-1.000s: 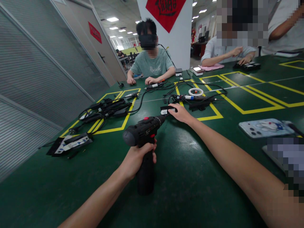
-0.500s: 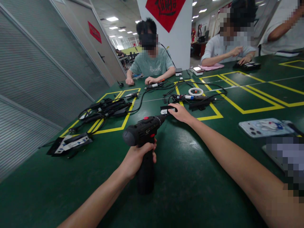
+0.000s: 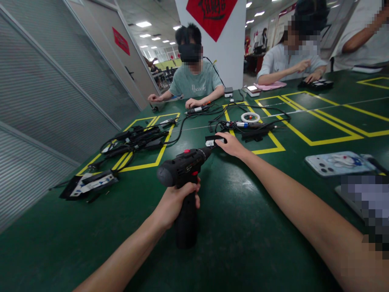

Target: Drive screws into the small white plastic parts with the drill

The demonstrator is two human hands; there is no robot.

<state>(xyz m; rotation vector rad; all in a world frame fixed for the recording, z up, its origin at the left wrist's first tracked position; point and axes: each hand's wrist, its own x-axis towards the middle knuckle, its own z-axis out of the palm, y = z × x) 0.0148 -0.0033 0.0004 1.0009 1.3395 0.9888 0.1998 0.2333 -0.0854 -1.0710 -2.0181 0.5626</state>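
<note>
My left hand [image 3: 174, 202] is wrapped round the grip of a black cordless drill [image 3: 182, 168] with red buttons. The drill stands upright on its handle, its chuck pointing away from me. Just beyond the chuck, a small black block with a white label [image 3: 210, 142] lies on the green table [image 3: 243, 227]. My right hand [image 3: 229, 144] grips this block from its right side, thumb and fingers around its end. Whether the bit touches the block I cannot tell.
Tangled black cables [image 3: 133, 142] lie at left, near black-and-white packets [image 3: 94, 182]. Beyond my right hand are a soldering iron [image 3: 243, 125] and a white ring [image 3: 250, 117]. A patterned phone [image 3: 337, 163] lies at right. Co-workers sit across the table.
The co-worker opposite has raised one hand off the table and moved it to the left. My hands, the drill and the labelled block show no visible movement.
</note>
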